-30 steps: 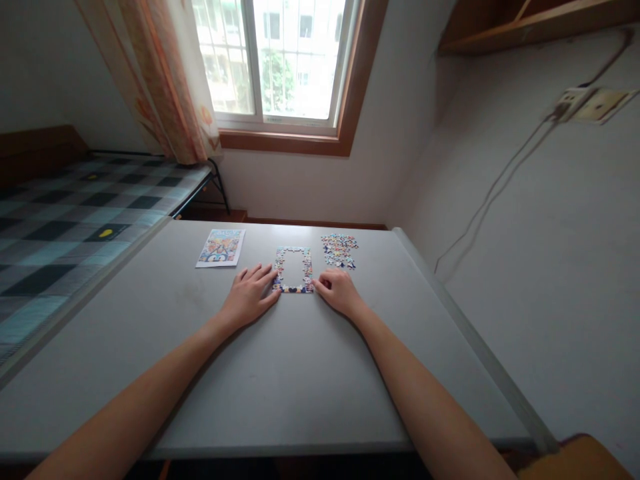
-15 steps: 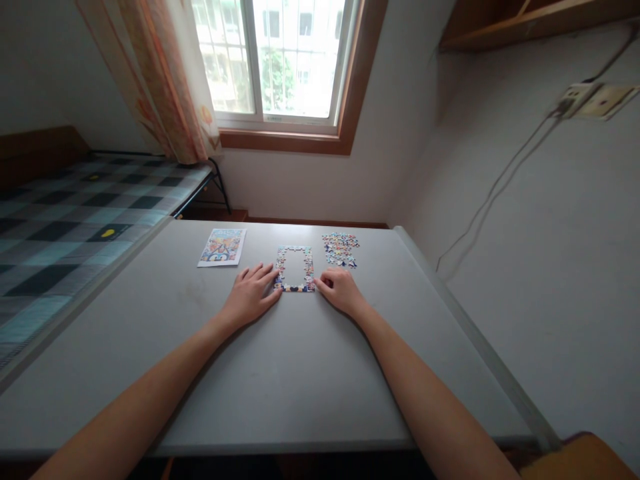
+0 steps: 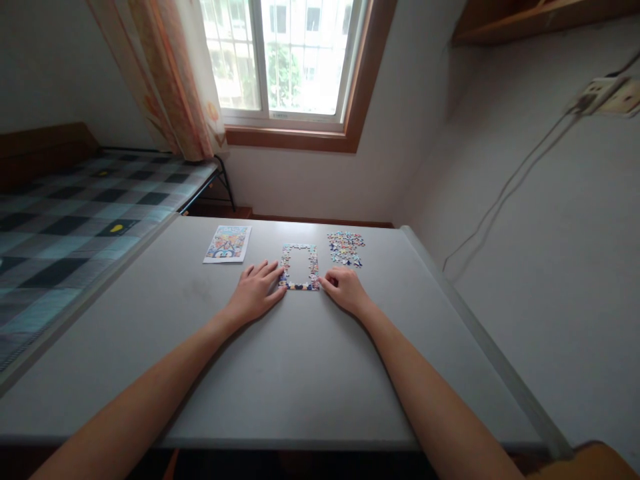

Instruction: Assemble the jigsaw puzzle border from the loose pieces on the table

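Note:
A rectangular jigsaw puzzle border lies flat on the table, its middle showing bare tabletop. My left hand rests open at its left side, fingers spread, with fingertips touching the lower left edge. On the opposite side my right hand is closed, fingers curled, the thumb and forefinger at the border's lower right corner. Whatever those fingers hold, if anything, is hidden. Beyond the right hand lies a cluster of loose puzzle pieces. A printed picture sheet with a colourful cartoon design lies beyond and left of my left hand.
The grey-white table has a raised rim along its right side, near the wall. A bed with a checked cover stands at the left. Behind the table are a window and a curtain. A cable hangs on the right wall.
The whole view has shifted slightly, so everything appears a little further right. Both hands keep the same pose beside the puzzle border, and no piece has visibly moved.

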Tool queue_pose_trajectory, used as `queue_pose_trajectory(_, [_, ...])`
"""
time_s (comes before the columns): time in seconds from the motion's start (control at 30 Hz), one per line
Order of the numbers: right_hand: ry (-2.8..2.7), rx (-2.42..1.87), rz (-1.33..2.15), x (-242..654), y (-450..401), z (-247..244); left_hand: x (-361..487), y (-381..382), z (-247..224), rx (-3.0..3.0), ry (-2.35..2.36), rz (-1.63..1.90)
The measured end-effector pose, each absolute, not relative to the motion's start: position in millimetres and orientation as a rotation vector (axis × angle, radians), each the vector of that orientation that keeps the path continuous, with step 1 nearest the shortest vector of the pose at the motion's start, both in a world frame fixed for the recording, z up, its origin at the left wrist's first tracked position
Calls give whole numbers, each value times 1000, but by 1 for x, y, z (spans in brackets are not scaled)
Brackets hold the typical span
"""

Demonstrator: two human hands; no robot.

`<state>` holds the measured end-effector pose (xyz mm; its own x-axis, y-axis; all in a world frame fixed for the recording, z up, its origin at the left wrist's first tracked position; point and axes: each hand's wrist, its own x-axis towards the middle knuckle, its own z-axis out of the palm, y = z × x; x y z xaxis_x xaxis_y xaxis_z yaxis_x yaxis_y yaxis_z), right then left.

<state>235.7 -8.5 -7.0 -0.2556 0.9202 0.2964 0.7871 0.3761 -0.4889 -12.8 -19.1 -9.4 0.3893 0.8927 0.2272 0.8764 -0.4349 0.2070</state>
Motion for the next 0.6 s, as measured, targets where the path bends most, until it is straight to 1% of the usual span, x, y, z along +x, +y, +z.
queue_pose_trajectory(0.6, [-2112,-1473,328,236,-9,-6,-11,-20,-6,2568,1637,451])
